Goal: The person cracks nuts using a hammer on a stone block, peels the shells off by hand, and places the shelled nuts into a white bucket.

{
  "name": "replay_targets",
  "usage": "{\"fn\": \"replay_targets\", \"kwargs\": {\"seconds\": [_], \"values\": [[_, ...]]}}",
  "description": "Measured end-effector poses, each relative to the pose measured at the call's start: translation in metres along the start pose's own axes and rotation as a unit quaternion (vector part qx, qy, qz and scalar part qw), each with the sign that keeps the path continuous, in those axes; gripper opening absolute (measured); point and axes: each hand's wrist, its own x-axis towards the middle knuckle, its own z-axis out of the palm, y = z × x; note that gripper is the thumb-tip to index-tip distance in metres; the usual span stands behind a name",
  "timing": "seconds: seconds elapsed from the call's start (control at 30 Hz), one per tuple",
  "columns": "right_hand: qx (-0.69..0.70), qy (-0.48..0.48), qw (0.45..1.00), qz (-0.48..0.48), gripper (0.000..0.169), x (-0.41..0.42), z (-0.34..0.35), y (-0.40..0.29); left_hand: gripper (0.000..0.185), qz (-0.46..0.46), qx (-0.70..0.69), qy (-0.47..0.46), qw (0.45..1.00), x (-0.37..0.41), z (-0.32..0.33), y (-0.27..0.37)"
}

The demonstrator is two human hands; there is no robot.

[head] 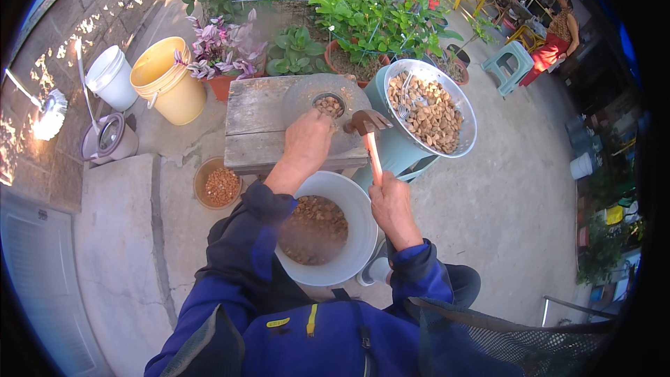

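My right hand [393, 210] grips the light handle of a claw hammer [368, 124], its head raised at the right side of a round grey stone [298, 97]. Bent over the stone's near edge is my left hand [310, 139], fingers drawn together; whatever they pinch is hidden. A hollow in the stone holds brown pits [328, 107], probably apricot stones. The stone rests on a weathered wooden bench [251, 115]. Right of it, a perforated metal colander [467, 110] holds many more pits and a coiled-wire utensil [403, 99]. Below my hands stands a whitish bucket [364, 220] with brown shell pieces [319, 225].
A bowl of reddish-brown kernels [222, 188] sits on the concrete at left. Yellow [172, 89] and white [111, 76] buckets stand behind it. Potted plants [361, 15] line the bench's far side. At right are a green plastic stool [507, 67] and a person [557, 36].
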Motion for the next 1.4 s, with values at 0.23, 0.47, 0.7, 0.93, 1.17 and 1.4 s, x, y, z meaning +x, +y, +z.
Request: {"fn": "replay_targets", "kwargs": {"seconds": [0.23, 0.47, 0.7, 0.93, 1.17, 1.4], "values": [[0.013, 0.007, 1.0, -0.003, 0.017, -0.001, 0.003, 0.004, 0.011, -0.032, -0.032, 0.023, 0.999, 0.002, 0.003, 0.0], [0.014, 0.015, 1.0, -0.006, 0.017, 0.0, 0.007, 0.006, 0.012, -0.051, -0.088, 0.047, 0.994, 0.005, 0.007, -0.014], [0.016, 0.022, 1.0, -0.011, 0.017, 0.0, 0.009, 0.008, 0.014, -0.05, -0.085, 0.052, 0.994, 0.003, 0.005, -0.016], [0.014, 0.019, 1.0, -0.008, 0.016, 0.0, 0.008, 0.008, 0.011, -0.047, -0.062, 0.026, 0.997, 0.004, -0.001, -0.011], [0.02, 0.02, 1.0, -0.003, 0.016, 0.001, 0.01, 0.011, 0.012, -0.04, -0.049, -0.003, 0.998, 0.005, -0.004, -0.007], [0.021, 0.011, 1.0, 0.002, 0.017, -0.001, 0.01, 0.006, 0.016, -0.044, 0.007, -0.011, 0.999, 0.006, -0.001, -0.003]]}}
